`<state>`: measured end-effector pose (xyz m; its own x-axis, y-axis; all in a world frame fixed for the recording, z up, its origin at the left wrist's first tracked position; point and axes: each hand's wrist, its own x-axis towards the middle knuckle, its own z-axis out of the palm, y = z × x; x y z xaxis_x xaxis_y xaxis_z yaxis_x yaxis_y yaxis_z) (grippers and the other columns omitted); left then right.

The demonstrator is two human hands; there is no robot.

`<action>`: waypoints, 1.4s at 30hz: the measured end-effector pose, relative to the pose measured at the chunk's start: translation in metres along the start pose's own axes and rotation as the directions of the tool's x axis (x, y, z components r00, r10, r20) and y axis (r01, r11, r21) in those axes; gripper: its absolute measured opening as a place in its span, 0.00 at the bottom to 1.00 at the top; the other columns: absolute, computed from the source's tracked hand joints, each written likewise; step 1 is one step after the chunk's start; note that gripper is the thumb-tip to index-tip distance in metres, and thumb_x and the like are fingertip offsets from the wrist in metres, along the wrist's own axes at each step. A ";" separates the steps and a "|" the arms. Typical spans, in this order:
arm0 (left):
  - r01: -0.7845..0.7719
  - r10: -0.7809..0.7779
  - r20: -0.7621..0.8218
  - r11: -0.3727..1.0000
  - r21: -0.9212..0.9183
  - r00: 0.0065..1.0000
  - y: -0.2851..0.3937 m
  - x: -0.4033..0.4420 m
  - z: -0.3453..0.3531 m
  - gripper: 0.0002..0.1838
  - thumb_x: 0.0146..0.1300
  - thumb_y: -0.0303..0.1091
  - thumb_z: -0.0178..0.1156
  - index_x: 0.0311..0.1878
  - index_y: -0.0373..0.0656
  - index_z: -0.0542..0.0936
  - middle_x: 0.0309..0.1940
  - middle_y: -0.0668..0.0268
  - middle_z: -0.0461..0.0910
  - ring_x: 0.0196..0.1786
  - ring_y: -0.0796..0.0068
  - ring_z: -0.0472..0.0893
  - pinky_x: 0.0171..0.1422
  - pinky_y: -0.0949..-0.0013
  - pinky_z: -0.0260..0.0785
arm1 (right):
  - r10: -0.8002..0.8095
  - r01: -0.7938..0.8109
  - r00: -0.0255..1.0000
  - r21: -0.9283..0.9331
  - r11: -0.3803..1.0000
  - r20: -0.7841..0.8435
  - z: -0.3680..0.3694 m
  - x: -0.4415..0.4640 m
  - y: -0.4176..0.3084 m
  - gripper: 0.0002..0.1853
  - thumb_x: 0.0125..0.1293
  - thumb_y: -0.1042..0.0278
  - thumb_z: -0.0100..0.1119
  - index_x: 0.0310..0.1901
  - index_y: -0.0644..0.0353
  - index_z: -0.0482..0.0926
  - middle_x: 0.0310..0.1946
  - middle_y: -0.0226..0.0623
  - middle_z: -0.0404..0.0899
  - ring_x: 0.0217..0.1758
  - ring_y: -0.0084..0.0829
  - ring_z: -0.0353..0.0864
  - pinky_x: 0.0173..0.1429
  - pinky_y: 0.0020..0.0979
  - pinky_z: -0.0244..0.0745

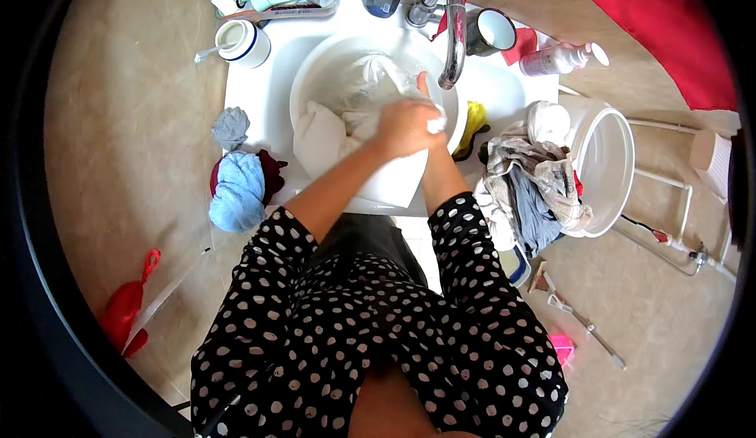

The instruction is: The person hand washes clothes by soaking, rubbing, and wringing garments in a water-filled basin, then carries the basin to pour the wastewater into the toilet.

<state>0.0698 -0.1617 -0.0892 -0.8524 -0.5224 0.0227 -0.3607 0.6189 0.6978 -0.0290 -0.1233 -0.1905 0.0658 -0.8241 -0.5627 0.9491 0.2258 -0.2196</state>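
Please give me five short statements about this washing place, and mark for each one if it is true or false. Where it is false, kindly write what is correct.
1. The left hand and the right hand are apart, on opposite sides of the basin. False: they are close together, near the basin's right side.
2. There is water in the basin. True.
3. The faucet is at the basin's left. False: its spout comes in at the basin's right.
4. A light blue cloth lies to the left of the basin. True.
5. The person's sleeves are plain red. False: they are black with white dots.
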 end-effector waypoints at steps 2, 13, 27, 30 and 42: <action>-0.044 0.044 -0.065 0.999 0.001 0.997 0.018 0.001 0.019 0.17 0.54 0.50 0.61 0.35 0.46 0.85 0.34 0.64 0.83 0.37 0.61 0.82 0.42 0.59 0.73 | -0.073 0.073 0.997 0.018 0.997 0.030 0.003 -0.011 0.011 0.30 0.66 0.38 0.52 0.49 0.62 0.76 0.37 0.40 0.82 0.37 0.34 0.79 0.43 0.34 0.75; 0.400 -0.372 -0.148 0.867 0.295 0.916 -0.107 -0.004 -0.015 0.32 0.57 0.45 0.60 0.66 0.50 0.67 0.64 0.51 0.67 0.60 0.45 0.72 0.58 0.44 0.69 | -0.733 -0.140 0.672 -0.954 -0.266 0.105 0.040 -0.055 0.012 0.26 0.58 0.57 0.62 0.56 0.63 0.75 0.56 0.53 0.73 0.54 0.45 0.77 0.51 0.42 0.74; 0.530 -0.540 0.139 0.841 0.109 0.830 -0.147 0.007 0.021 0.25 0.56 0.46 0.60 0.52 0.38 0.81 0.49 0.47 0.80 0.54 0.52 0.79 0.62 0.59 0.69 | -0.656 -0.249 0.753 -0.945 -0.213 -0.051 -0.058 0.072 0.024 0.24 0.66 0.52 0.51 0.63 0.44 0.71 0.67 0.42 0.65 0.69 0.46 0.64 0.70 0.46 0.61; 0.555 -0.545 0.106 0.815 -0.167 0.832 -0.106 -0.017 -0.008 0.30 0.57 0.54 0.60 0.54 0.37 0.80 0.52 0.46 0.79 0.56 0.54 0.78 0.61 0.60 0.69 | -0.638 -0.212 0.766 -0.967 -0.139 -0.077 -0.075 0.078 0.000 0.23 0.66 0.50 0.52 0.53 0.60 0.76 0.49 0.47 0.76 0.51 0.40 0.75 0.55 0.37 0.69; 0.455 -0.546 0.046 0.645 -0.614 0.837 -0.057 -0.109 -0.051 0.25 0.69 0.49 0.53 0.60 0.39 0.75 0.51 0.59 0.77 0.56 0.67 0.73 0.64 0.69 0.61 | -0.640 -0.024 0.726 -0.921 -0.390 0.252 0.044 -0.107 0.010 0.23 0.58 0.55 0.64 0.46 0.67 0.77 0.38 0.46 0.79 0.46 0.40 0.75 0.46 0.40 0.71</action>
<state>0.2022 -0.1697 -0.0952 -0.5336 -0.7478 -0.3951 -0.3876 -0.1989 0.9001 -0.0134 -0.0552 -0.0975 -0.4817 -0.8737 -0.0673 -0.6552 0.4101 -0.6344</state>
